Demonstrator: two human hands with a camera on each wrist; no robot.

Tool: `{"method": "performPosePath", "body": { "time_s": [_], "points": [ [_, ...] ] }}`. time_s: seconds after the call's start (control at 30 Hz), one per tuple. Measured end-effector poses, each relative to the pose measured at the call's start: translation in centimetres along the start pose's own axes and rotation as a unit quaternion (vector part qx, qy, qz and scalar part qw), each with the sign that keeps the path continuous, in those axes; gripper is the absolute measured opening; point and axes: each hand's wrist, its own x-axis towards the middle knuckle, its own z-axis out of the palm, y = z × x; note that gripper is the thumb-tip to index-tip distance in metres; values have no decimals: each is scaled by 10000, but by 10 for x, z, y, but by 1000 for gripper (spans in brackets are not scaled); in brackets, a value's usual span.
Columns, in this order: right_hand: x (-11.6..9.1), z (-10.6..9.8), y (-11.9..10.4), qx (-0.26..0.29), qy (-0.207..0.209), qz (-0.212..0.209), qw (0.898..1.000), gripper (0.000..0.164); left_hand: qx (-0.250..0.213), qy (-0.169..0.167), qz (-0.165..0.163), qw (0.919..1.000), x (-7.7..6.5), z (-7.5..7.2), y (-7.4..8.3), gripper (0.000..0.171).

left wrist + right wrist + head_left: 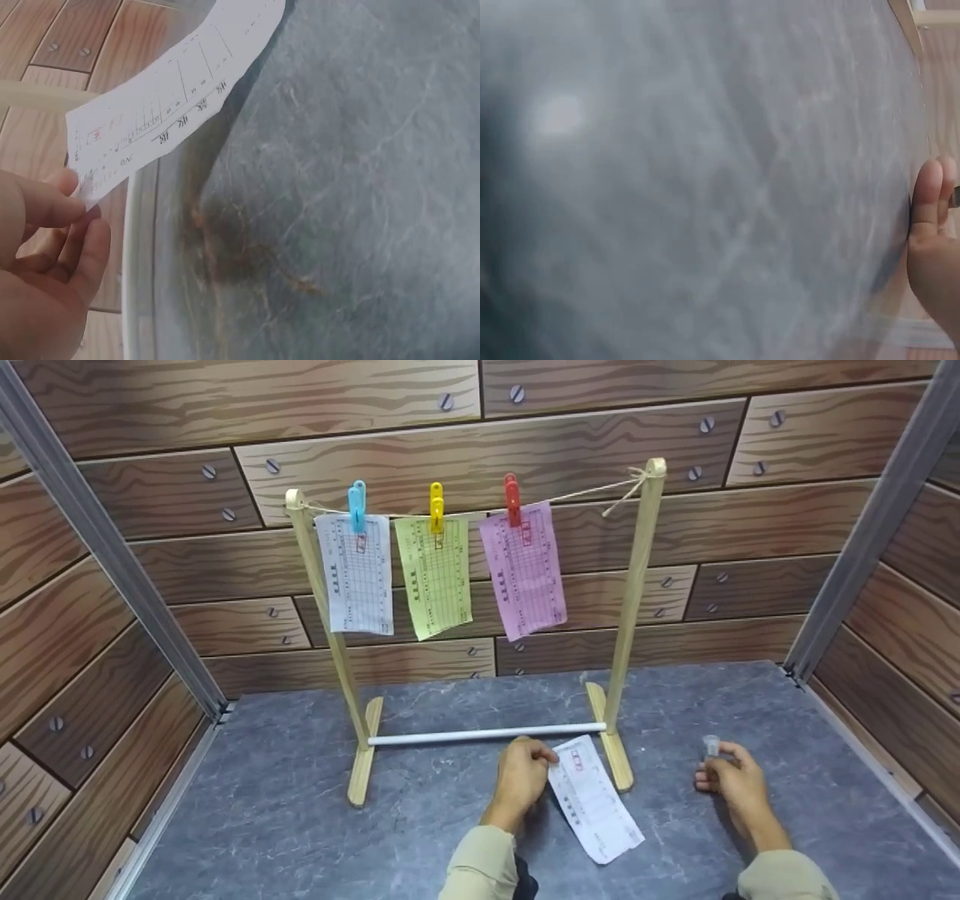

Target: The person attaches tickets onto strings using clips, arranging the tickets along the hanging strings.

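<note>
My left hand (519,780) pinches one corner of a white printed slip (594,802) between thumb and fingers, in front of the stand's right foot. In the left wrist view the slip (161,97) bends away from the fingers, showing black print and a small red stamp box. Off to the right, my right hand (739,787) holds a small translucent grey clothespin (711,745) just above the table. The right wrist view shows only part of that hand (934,240), with the clothespin mostly out of frame.
A wooden stand (634,600) carries a string. From it hang a white slip (356,585) under a blue clothespin (358,506), a green slip (436,581) under a yellow one, and a pink slip (525,577) under a red one. A white crossbar (450,736) joins the feet.
</note>
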Motion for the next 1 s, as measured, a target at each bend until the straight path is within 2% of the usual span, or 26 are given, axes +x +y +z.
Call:
{"method": "performPosePath", "body": {
  "time_s": [0.1,0.17,0.27,0.37,0.47,0.6,0.73,0.87,0.93,1.0],
  "points": [
    [-2,-2,2,803,61,145,9966,12,73,-47,21,10000,1,-3,2,27],
    [-4,-3,3,923,49,214,9955,4,224,-106,-22,9997,2,-4,3,27],
    [-6,-2,3,719,101,233,9971,13,368,-370,-189,9985,3,-7,6,26],
    [-7,-2,1,475,109,292,9984,20,417,-684,-193,9966,4,-10,8,23],
    [-8,-4,-3,216,93,492,9985,24,480,-913,7,9947,6,-14,9,23],
    [-9,-8,-10,-126,-106,746,9971,21,511,-978,273,9935,11,-21,11,26],
    [-10,-6,-24,76,-449,353,9983,14,328,-957,301,9944,17,-27,16,28],
    [-9,0,-49,647,-813,-245,9943,36,132,-944,426,9945,23,-33,25,26],
    [-8,3,-65,892,-1027,-432,9898,37,35,-928,494,9945,27,-35,31,25],
    [-7,5,-81,1069,-1225,-616,9848,32,-46,-889,610,9942,30,-38,37,25]
  ]
}}
